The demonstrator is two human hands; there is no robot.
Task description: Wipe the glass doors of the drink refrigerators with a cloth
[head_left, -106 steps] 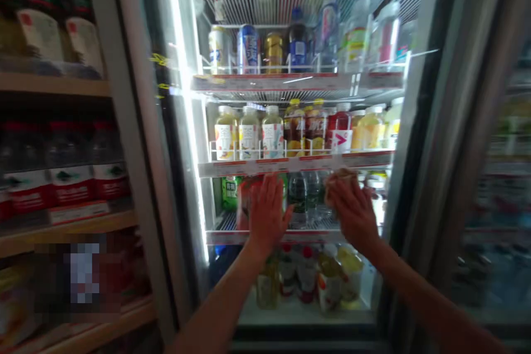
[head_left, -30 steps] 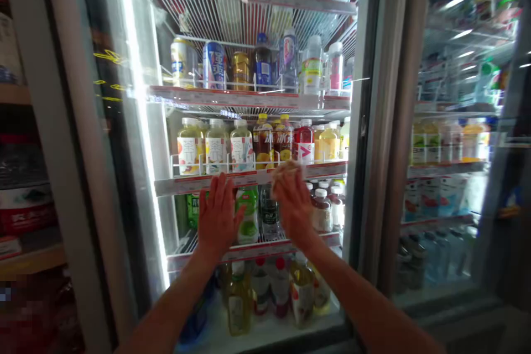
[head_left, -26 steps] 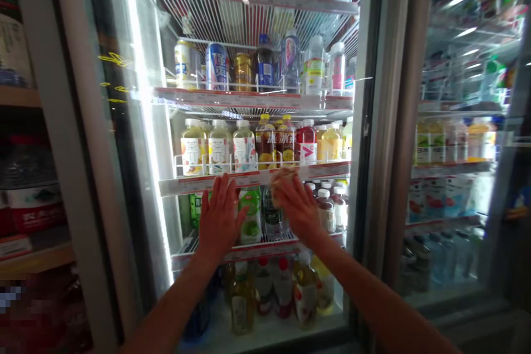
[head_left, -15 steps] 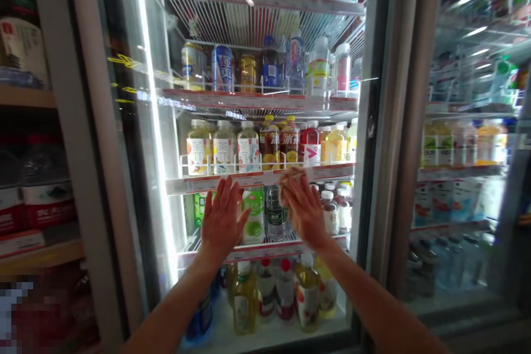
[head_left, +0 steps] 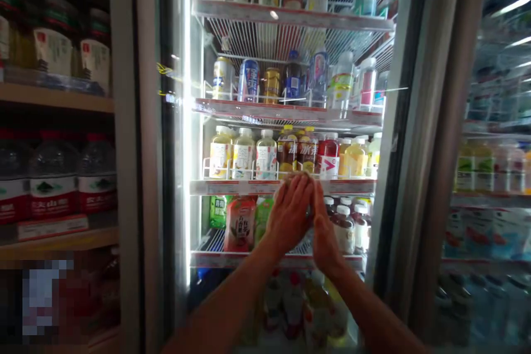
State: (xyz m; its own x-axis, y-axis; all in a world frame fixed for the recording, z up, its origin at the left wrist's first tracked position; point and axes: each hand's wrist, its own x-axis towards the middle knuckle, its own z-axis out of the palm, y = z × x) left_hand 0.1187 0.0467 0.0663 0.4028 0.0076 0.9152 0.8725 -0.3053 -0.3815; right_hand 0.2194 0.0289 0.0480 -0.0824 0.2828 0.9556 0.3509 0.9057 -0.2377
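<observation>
My two hands meet in front of the glass door (head_left: 385, 138) of a lit drinks fridge, at the height of its third shelf (head_left: 232, 187). My left hand (head_left: 290, 213) lies flat with its fingers stretched over a small tan cloth (head_left: 296, 176), which peeks out above the fingertips. Edge-on beside it is my right hand (head_left: 324, 232), fingers straight, its palm against the left hand's side. Which hand presses the cloth is partly hidden. Behind the hands stand bottles, among them a red-labelled one (head_left: 240, 225) and brown ones with white caps (head_left: 344, 227).
The fridge shelves carry rows of cans (head_left: 249, 80) and juice bottles (head_left: 244, 152). To the left, wooden shelves (head_left: 53, 98) hold water bottles (head_left: 53, 177) and jars. A second fridge door (head_left: 489, 177) stands to the right, past a grey frame (head_left: 431, 149).
My left hand has slid right to join my right hand over the cloth. The view has shifted so the fridge sits further right.
</observation>
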